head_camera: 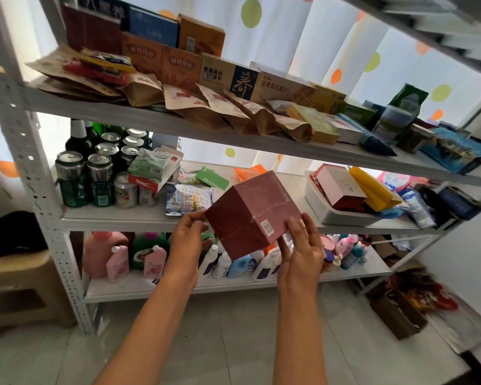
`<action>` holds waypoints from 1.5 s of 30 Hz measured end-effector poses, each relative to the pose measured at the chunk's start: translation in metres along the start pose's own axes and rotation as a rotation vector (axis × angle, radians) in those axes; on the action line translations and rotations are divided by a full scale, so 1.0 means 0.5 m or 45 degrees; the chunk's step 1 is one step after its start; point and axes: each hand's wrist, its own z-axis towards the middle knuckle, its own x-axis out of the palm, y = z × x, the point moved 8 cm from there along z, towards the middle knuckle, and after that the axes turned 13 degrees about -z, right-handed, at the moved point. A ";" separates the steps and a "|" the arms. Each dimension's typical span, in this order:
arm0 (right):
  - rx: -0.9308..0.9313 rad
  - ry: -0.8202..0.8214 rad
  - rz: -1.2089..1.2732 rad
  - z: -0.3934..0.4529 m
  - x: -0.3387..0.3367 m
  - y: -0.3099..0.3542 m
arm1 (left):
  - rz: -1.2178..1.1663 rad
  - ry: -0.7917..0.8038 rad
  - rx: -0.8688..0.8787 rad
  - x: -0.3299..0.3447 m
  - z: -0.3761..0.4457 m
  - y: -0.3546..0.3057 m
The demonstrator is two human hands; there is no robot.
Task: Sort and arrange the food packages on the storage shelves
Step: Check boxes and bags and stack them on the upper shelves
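A dark red box with a barcode label is held tilted in front of the middle shelf. My left hand pinches its left corner, and my right hand grips its lower right edge by the barcode. On the upper shelf lie brown paper pouches in a row, with upright cartons behind them. Drink cans and loose packets sit on the middle shelf at the left.
A white tray holding a pink box and a yellow bag stands on the middle shelf at right. Bottles fill the bottom shelf. A brown stool stands left of the rack, and a cardboard box sits on the floor at right.
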 end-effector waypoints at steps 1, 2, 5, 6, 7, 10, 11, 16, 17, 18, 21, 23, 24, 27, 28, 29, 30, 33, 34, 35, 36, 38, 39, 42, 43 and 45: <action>0.011 0.011 0.012 0.002 -0.001 0.000 | -0.017 -0.012 -0.004 -0.001 -0.002 -0.001; 0.025 0.023 0.030 0.003 -0.002 0.000 | -0.032 -0.018 -0.005 -0.001 -0.004 -0.002; 0.083 0.018 0.074 0.007 -0.008 -0.004 | -0.048 0.001 0.010 0.001 -0.009 -0.005; 0.094 0.002 0.065 0.006 -0.010 -0.005 | -0.057 0.007 0.022 0.001 -0.009 -0.005; 0.094 -0.018 0.049 0.005 -0.011 -0.004 | -0.073 0.009 0.028 0.000 -0.009 -0.004; 0.088 -0.087 0.022 0.003 -0.015 -0.004 | -0.113 0.038 0.039 0.005 -0.012 -0.006; 0.096 -0.109 0.026 0.003 -0.017 -0.005 | -0.105 0.048 0.048 0.007 -0.014 -0.009; 0.115 -0.080 0.003 -0.002 -0.021 -0.006 | -0.067 0.054 0.047 0.007 -0.021 -0.009; 0.111 -0.076 0.013 -0.002 -0.023 -0.006 | -0.075 0.054 0.030 0.008 -0.022 -0.006; 0.104 -0.075 0.012 -0.004 -0.025 -0.006 | -0.087 0.053 0.011 0.008 -0.022 -0.002; 0.081 -0.076 -0.035 -0.007 -0.032 -0.002 | -0.102 0.056 -0.017 0.011 -0.028 0.004; 0.085 -0.054 -0.020 -0.010 -0.032 -0.004 | -0.118 0.070 -0.025 0.014 -0.029 0.012; 0.093 -0.038 -0.010 -0.011 -0.032 -0.005 | -0.118 0.083 -0.030 0.017 -0.029 0.017; 0.104 -0.003 0.015 -0.015 -0.036 -0.013 | -0.132 0.104 -0.054 0.029 -0.032 0.030; 0.102 -0.001 0.008 -0.014 -0.044 -0.017 | -0.151 0.105 -0.068 0.031 -0.032 0.039; 0.106 0.002 0.005 -0.013 -0.051 -0.021 | -0.158 0.106 -0.077 0.033 -0.032 0.046; 0.113 0.006 0.004 -0.011 -0.057 -0.025 | -0.163 0.108 -0.083 0.035 -0.032 0.053; 0.115 0.012 -0.019 -0.005 -0.077 -0.036 | -0.170 0.120 -0.119 0.038 -0.036 0.074; 0.112 0.012 -0.022 -0.002 -0.083 -0.039 | -0.168 0.126 -0.136 0.041 -0.037 0.083; 0.107 0.016 -0.022 0.000 -0.089 -0.043 | -0.146 0.133 -0.153 0.046 -0.041 0.091; 0.097 0.029 -0.023 0.002 -0.095 -0.046 | -0.120 0.138 -0.167 0.051 -0.040 0.099; 0.056 0.067 -0.068 0.009 -0.108 -0.050 | -0.099 0.144 -0.194 0.062 -0.036 0.118; 0.034 0.082 -0.088 0.012 -0.116 -0.049 | -0.094 0.161 -0.206 0.070 -0.036 0.126; -0.033 0.101 -0.135 0.027 -0.147 -0.045 | -0.029 0.200 -0.229 0.094 -0.040 0.158; -0.045 0.096 -0.173 0.035 -0.162 -0.046 | 0.009 0.216 -0.244 0.104 -0.044 0.174; -0.054 0.067 -0.214 0.051 -0.189 -0.046 | 0.072 0.274 -0.276 0.128 -0.050 0.198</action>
